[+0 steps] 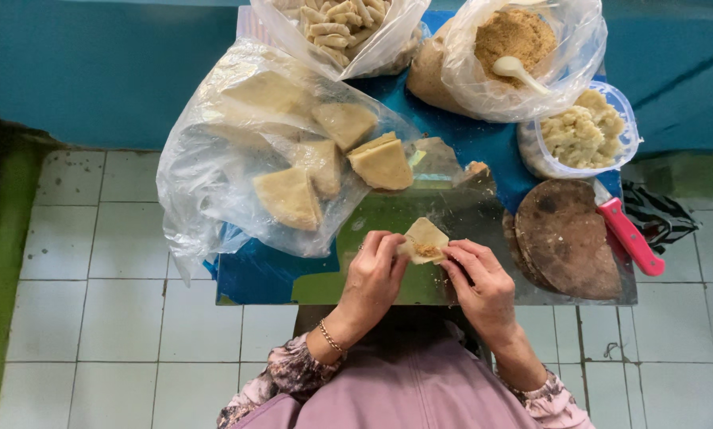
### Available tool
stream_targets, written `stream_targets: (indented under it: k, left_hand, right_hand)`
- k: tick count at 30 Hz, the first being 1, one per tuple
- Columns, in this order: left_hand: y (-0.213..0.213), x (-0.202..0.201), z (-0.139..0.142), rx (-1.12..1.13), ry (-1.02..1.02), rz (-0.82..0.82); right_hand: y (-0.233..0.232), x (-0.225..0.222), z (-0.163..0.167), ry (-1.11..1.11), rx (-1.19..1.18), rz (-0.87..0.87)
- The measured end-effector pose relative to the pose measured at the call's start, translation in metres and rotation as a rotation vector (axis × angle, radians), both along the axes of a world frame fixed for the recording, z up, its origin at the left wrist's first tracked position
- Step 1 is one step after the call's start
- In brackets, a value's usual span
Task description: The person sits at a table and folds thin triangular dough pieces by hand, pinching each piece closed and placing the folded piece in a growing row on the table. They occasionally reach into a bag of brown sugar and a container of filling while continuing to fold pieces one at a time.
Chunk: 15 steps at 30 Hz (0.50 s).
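Note:
My left hand (375, 274) and my right hand (477, 280) both pinch a small pale dough wrapper (425, 237) with a bit of brown filling at its lower edge. The wrapper is held just above a green board (388, 218) on a small blue-covered table (249, 278). A thin bracelet circles my left wrist.
A clear bag of triangular dough sheets (293, 151) lies at the left. Behind are a bag of rolled pieces (344, 28), a bag of brown crumbly filling with a spoon (515, 48), a tub of pale mash (583, 131), a round brown disc (567, 238) and a red-handled knife (630, 237). White tiled floor surrounds the table.

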<state>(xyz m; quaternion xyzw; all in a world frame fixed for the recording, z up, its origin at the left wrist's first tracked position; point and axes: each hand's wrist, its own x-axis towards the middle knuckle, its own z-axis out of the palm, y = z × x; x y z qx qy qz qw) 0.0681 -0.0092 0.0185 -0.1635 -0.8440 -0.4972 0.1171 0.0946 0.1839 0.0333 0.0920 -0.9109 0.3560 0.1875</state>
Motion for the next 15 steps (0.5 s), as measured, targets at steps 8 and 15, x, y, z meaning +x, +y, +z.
stream_targets:
  k: [8, 15]
  left_hand:
    - [0.0012, 0.0, 0.004, -0.245, 0.049, 0.115]
    - [0.0009, -0.0024, 0.0082, -0.261, 0.062, 0.118]
  right_hand:
    - [-0.0056, -0.0013, -0.0016, 0.006, -0.037, -0.051]
    - [-0.0071, -0.0013, -0.0034, 0.082, 0.017, -0.013]
